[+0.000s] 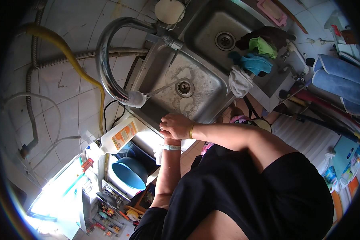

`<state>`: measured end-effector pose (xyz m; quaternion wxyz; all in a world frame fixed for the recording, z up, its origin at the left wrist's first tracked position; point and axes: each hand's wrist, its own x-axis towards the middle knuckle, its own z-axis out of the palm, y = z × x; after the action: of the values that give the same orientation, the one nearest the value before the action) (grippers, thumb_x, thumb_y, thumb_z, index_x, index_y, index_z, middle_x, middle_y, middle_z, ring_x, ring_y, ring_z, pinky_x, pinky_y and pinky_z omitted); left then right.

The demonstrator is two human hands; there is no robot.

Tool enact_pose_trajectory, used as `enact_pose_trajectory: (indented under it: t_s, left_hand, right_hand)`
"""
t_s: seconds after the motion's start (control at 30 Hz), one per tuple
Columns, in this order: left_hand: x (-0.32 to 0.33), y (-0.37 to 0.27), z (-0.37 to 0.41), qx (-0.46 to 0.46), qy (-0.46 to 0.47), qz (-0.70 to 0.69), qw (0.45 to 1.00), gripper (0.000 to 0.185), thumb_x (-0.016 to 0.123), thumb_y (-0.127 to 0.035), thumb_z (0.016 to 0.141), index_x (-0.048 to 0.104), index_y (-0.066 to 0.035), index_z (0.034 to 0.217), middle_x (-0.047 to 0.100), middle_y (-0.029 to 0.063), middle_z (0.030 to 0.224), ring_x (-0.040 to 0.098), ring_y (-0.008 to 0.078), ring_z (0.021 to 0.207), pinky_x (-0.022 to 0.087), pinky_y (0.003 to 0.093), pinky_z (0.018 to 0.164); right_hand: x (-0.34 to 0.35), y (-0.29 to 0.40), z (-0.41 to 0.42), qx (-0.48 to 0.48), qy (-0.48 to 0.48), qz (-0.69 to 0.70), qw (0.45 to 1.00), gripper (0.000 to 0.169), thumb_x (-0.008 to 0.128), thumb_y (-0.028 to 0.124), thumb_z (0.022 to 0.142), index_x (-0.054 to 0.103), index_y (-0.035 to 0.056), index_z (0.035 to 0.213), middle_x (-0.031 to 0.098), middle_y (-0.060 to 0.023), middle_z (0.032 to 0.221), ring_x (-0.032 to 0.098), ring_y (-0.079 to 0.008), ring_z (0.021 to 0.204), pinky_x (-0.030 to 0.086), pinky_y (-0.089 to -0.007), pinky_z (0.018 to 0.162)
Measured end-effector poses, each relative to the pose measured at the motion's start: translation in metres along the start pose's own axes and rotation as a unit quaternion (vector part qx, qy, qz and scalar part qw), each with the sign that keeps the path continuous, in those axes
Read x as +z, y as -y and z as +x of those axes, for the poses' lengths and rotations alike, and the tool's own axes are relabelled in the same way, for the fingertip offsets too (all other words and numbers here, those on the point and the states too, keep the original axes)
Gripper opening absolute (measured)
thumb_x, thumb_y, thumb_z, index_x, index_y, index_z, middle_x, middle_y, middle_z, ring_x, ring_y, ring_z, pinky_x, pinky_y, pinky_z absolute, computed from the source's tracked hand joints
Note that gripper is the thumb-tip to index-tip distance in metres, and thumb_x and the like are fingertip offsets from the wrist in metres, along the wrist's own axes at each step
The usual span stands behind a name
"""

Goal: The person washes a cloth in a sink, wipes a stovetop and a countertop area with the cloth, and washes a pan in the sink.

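Observation:
At the near rim of a stainless-steel sink basin, my right hand lies over my left hand, its curled fingers wrapped around it. A gold bracelet circles my right wrist, and a pale band is on my left wrist. Most of my left hand is hidden beneath the right, so its fingers cannot be made out. Water runs from the cloth-wrapped mouth of a curved chrome faucet toward the drain. Suds or water patches mark the basin floor.
Beside the basin stands a white plastic jug with an orange label, near a blue bowl. Cloths, including a teal one and a grey one, hang at the second basin. A yellow hose runs along the tiled wall.

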<state>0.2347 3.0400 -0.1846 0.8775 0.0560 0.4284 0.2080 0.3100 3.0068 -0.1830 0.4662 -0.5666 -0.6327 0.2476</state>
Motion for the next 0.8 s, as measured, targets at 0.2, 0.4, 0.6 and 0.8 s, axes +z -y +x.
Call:
enact_pose_trajectory:
  t_s: [0.2, 0.4, 0.6, 0.8]
  left_hand:
    - [-0.002, -0.002, 0.007, 0.013, -0.008, 0.012, 1.000, 0.053, 0.042, -0.052, 0.096, 0.050, -0.011, 0.130, 0.053, 0.0060, 0.128, 0.049, 0.0208, 0.118, 0.040, 0.0354, 0.098]
    - [-0.024, -0.012, 0.026, 0.102, -0.107, 0.247, 0.958, 0.052, 0.042, -0.050, 0.098, 0.048, -0.011, 0.132, 0.052, 0.0052, 0.131, 0.049, 0.0195, 0.120, 0.040, 0.0341, 0.098]
    - [0.036, -0.035, 0.035, 0.197, -0.115, 0.359, 0.905, 0.050, 0.037, -0.039, 0.101, 0.050, 0.000, 0.131, 0.054, 0.0105, 0.128, 0.051, 0.0226, 0.120, 0.040, 0.0368, 0.101]
    - [0.065, -0.042, 0.029, 0.249, -0.029, 0.225, 0.942, 0.046, 0.034, -0.031, 0.102, 0.050, 0.004, 0.127, 0.054, 0.0137, 0.125, 0.053, 0.0254, 0.117, 0.044, 0.0373, 0.100]
  right_hand:
    - [0.008, -0.002, 0.007, 0.047, -0.009, 0.015, 0.999, 0.018, 0.061, 0.026, 0.084, 0.059, 0.0088, 0.081, 0.060, -0.0071, 0.080, 0.062, -0.0260, 0.084, 0.051, -0.0393, 0.074]
    - [-0.021, -0.063, 0.031, 0.332, -0.085, 0.083, 0.936, 0.025, 0.065, 0.033, 0.082, 0.063, 0.0089, 0.081, 0.066, -0.0130, 0.079, 0.064, -0.0339, 0.076, 0.051, -0.0423, 0.067]
    - [-0.063, -0.149, 0.032, 0.299, -0.124, 0.009, 0.946, 0.030, 0.063, 0.017, 0.081, 0.062, 0.0051, 0.108, 0.062, -0.0183, 0.110, 0.057, -0.0358, 0.105, 0.046, -0.0410, 0.090]
    - [-0.065, -0.122, 0.013, 0.228, -0.128, -0.096, 0.960, 0.049, 0.063, 0.003, 0.071, 0.058, 0.0072, 0.120, 0.050, -0.0165, 0.132, 0.047, -0.0373, 0.121, 0.037, -0.0426, 0.106]
